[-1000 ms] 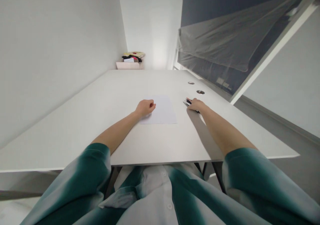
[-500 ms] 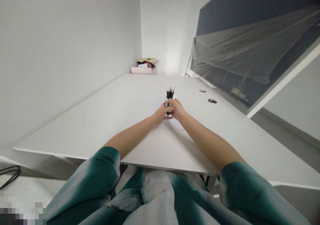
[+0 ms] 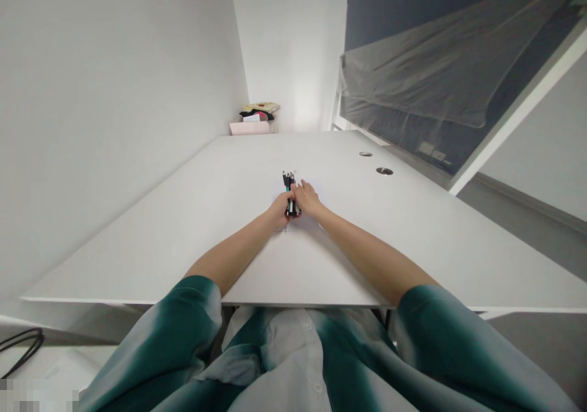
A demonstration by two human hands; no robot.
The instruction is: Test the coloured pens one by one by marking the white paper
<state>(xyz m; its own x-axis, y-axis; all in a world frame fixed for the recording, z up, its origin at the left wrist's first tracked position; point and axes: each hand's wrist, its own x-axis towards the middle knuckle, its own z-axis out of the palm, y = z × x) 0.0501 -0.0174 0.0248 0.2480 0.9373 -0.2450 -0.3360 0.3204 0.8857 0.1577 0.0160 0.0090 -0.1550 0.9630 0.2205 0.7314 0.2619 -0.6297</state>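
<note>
Pens (image 3: pixel 289 186) stand up in a small bunch in the middle of your big white table (image 3: pixel 183 216), and both your hands are on them. The table is the biggest thing, and it runs far away from you, next to a plain white wall on your left. On your right, a big dark board (image 3: pixel 435 63) leans over the table, and clear plastic hangs over it. At the far end of the table sits a pale pink box (image 3: pixel 250 127) with some things piled on top. A sheet of white paper (image 3: pixel 277 189) lies flat on the table under your hands. Two little round holes (image 3: pixel 384 171) are in the table top, off to the right of your hands. Your left hand (image 3: pixel 280 210) is closed around the bottom of the bunch. Your right hand (image 3: pixel 308 198) curls around it from the other side, touching your left hand. The pen tips point up and away from you, above your fingers, and most of the pens are black
</note>
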